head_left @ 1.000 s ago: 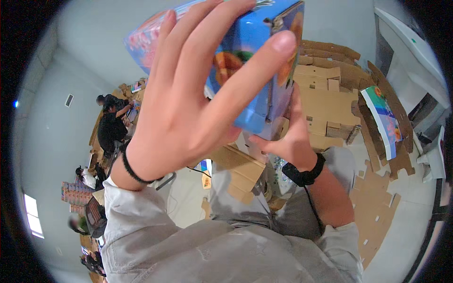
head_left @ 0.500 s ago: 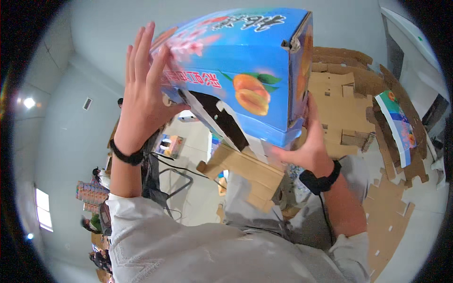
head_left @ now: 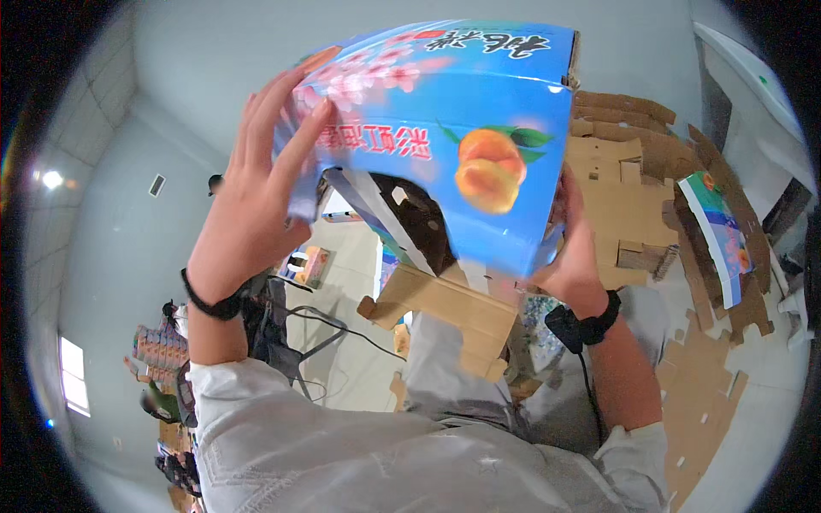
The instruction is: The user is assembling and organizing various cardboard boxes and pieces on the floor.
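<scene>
Up in front of me I hold a blue cardboard box [head_left: 402, 111] printed with pink blossoms and yellow-orange fruit; its lettering is upside down. My left hand [head_left: 256, 179] grips its left end, the fingers lying along the printed face and the thumb below. Around the lower right end my right hand [head_left: 573, 252] is closed, with part of its fingers hidden behind the box. A curved cut-out in the lower edge shows the dark inside. Beneath the box is a brown cardboard piece [head_left: 440, 312]; whether it is joined to the box I cannot tell.
Flattened brown cardboard [head_left: 603, 192] lies at right, with a blue printed carton piece [head_left: 718, 235] on it. A small printed box [head_left: 306, 265] sits on the floor near a black cable [head_left: 359, 332]. Far left are stacked boxes [head_left: 161, 350] and a person in green [head_left: 162, 403].
The box has turned so its printed face shows more squarely and its right end panel is nearly out of sight. It has shifted slightly right. My left fingers have bent further over it.
</scene>
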`<state>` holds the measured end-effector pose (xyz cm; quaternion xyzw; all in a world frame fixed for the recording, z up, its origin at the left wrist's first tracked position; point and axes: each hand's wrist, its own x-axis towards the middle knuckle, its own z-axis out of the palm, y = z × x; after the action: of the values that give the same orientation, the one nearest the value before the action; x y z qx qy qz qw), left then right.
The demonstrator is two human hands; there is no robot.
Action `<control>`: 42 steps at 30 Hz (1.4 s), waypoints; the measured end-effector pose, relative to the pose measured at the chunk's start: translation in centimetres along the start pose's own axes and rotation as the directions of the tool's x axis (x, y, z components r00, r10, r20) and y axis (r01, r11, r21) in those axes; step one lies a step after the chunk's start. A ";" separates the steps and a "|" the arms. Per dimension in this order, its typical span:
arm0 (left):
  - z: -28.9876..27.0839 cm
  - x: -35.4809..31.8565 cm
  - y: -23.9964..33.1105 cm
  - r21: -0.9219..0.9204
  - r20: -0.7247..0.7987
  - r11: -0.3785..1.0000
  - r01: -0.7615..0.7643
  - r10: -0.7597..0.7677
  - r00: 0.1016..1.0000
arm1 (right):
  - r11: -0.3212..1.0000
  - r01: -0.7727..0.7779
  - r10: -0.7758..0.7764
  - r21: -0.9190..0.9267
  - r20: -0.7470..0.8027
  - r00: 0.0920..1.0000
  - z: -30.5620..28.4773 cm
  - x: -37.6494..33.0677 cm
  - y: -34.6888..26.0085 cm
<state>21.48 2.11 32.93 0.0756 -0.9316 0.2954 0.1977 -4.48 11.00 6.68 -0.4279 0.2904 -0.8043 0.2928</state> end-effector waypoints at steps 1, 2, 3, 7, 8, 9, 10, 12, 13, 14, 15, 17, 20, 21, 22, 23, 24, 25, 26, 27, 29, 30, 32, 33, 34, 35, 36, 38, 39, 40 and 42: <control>-0.6 -0.2 -0.1 -0.092 0.030 0.995 0.032 -0.030 0.999 | 1.000 0.000 0.000 -0.005 -0.002 1.000 0.0 0.1 0.0; -1.1 -0.6 -0.4 -0.182 0.066 0.981 0.068 -0.057 0.996 | 0.995 -0.044 0.048 0.085 -0.048 0.998 -0.1 0.2 0.0; -1.2 -0.9 -1.1 -0.186 0.070 0.980 0.070 -0.058 0.996 | 0.990 -0.107 0.113 0.097 -0.067 0.991 -0.3 0.3 -0.2; 1.5 -3.5 -4.3 -0.106 -0.460 0.989 0.107 -0.144 0.876 | 0.976 0.013 -0.003 -0.218 0.045 0.999 -1.9 0.5 -1.6; 3.6 -4.5 -3.9 -0.438 -0.399 0.830 0.346 -0.524 0.753 | 0.983 0.045 -0.041 -0.177 0.026 0.999 -2.1 0.4 -1.8; 5.4 -5.4 -3.3 -0.698 -0.205 0.483 0.529 -0.843 0.498 | 0.986 0.071 -0.069 -0.154 0.020 0.997 -2.1 0.4 -1.9; 7.6 -6.0 -2.1 -0.674 -0.071 0.499 0.545 -0.778 0.624 | 0.993 0.035 -0.032 -0.116 0.029 0.999 -2.1 0.2 -2.0; 11.8 -6.8 1.4 -0.669 0.183 0.482 0.566 -0.631 0.754 | 0.999 0.001 -0.002 -0.040 -0.027 1.000 -1.9 0.1 -1.9; 13.1 -7.0 2.9 -0.687 0.307 0.430 0.585 -0.558 0.771 | 0.999 -0.024 0.027 0.045 -0.052 0.998 -1.9 0.2 -1.7; 14.0 -7.0 3.9 -0.695 0.326 0.446 0.564 -0.504 0.800 | 0.999 -0.037 0.039 0.027 -0.091 0.995 -2.0 0.3 -1.6; 14.3 -7.0 4.6 -0.713 0.329 0.443 0.543 -0.472 0.818 | 0.997 -0.076 0.077 0.017 -0.052 0.996 -2.2 0.4 -1.5; 13.6 -7.1 4.6 -0.678 0.372 0.423 0.601 -0.508 0.777 | 0.991 -0.131 0.131 -0.004 -0.002 0.991 -2.9 0.7 -1.3; 10.3 -7.9 2.4 -0.749 0.629 -0.020 0.662 -0.336 0.701 | 0.949 -0.238 0.234 -0.207 -0.044 0.971 -4.0 1.4 -1.0; 9.1 -8.4 1.6 -0.640 0.730 -0.071 0.765 -0.368 0.577 | 0.933 -0.283 0.274 -0.225 -0.071 0.959 -4.2 1.6 -0.8; 8.2 -8.9 1.2 -0.652 0.735 -0.093 0.753 -0.323 0.597 | 0.912 -0.317 0.294 -0.258 -0.125 0.948 -4.2 1.5 -0.6; 7.4 -9.3 0.8 -0.586 0.773 -0.109 0.803 -0.373 0.513 | 0.912 -0.337 0.319 -0.235 -0.114 0.941 -4.2 1.5 -0.5; 6.9 -9.6 0.9 -0.619 0.766 -0.115 0.777 -0.307 0.564 | 0.922 -0.233 0.203 -0.310 -0.126 0.971 -4.3 1.5 -0.4; 6.4 -9.9 0.7 -0.648 0.731 -0.085 0.757 -0.350 0.586 | 0.909 -0.123 0.093 -0.398 -0.095 0.991 -4.3 1.2 -0.3; 6.0 -10.1 0.6 -0.676 0.692 -0.053 0.735 -0.390 0.608 | 0.910 -0.129 0.082 -0.395 -0.133 0.988 -4.7 1.2 -0.6; 5.7 -10.2 0.3 -0.640 0.686 0.031 0.768 -0.428 0.589 | 0.914 -0.148 0.106 -0.379 -0.130 0.986 -5.1 1.2 -0.6; 5.6 -10.2 -1.3 -0.663 0.678 -0.019 0.748 -0.439 0.590 | 0.919 -0.186 0.144 -0.348 -0.142 0.979 -6.5 1.3 -1.2; 5.9 -10.4 -2.3 -0.622 0.708 0.021 0.782 -0.412 0.574 | 0.912 -0.303 0.267 -0.278 -0.161 0.950 -7.4 1.1 -1.6; 7.3 -11.2 -4.5 -0.671 0.654 0.006 0.741 -0.466 0.596 | 0.887 -0.371 0.342 -0.274 -0.149 0.928 -8.3 1.2 -1.5; 8.3 -12.1 -5.3 -0.664 0.677 -0.004 0.748 -0.429 0.598 | 0.858 -0.438 0.424 -0.269 -0.114 0.899 -8.7 1.1 -1.4; 9.3 -13.2 -6.2 -0.637 0.696 -0.050 0.770 -0.468 0.545 | 0.887 -0.383 0.386 -0.259 -0.040 0.921 -9.0 1.0 -1.3; 10.4 -14.2 -6.8 -0.655 0.694 -0.107 0.748 -0.476 0.540 | 0.880 -0.398 0.388 -0.259 -0.092 0.917 -9.1 0.9 -1.0; 11.6 -14.9 -7.7 -0.600 0.716 -0.077 0.796 -0.496 0.492 | 0.903 -0.418 0.409 -0.105 -0.090 0.908 -9.4 0.9 -0.9; 13.9 -16.3 -8.5 -0.613 0.718 -0.123 0.780 -0.500 0.485 | 0.905 -0.424 0.426 0.043 -0.095 0.900 -9.9 0.6 -0.9; 15.0 -16.8 -8.8 -0.678 0.676 -0.168 0.716 -0.525 0.517 | 0.874 -0.468 0.480 0.129 -0.078 0.874 -10.4 0.6 -1.0; 16.0 -17.1 -9.0 -0.644 0.716 -0.250 0.723 -0.528 0.456 | 0.847 -0.480 0.500 0.231 -0.035 0.865 -10.8 0.5 -1.1; 17.7 -17.1 -9.4 -0.611 0.725 -0.171 0.773 -0.512 0.460 | 0.806 -0.535 0.555 0.252 -0.009 0.832 -11.8 0.4 -1.4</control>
<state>33.72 -15.39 17.47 0.4405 -0.7440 -0.4555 0.2122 -15.16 14.20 2.44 -0.2545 0.3139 -0.7320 0.5485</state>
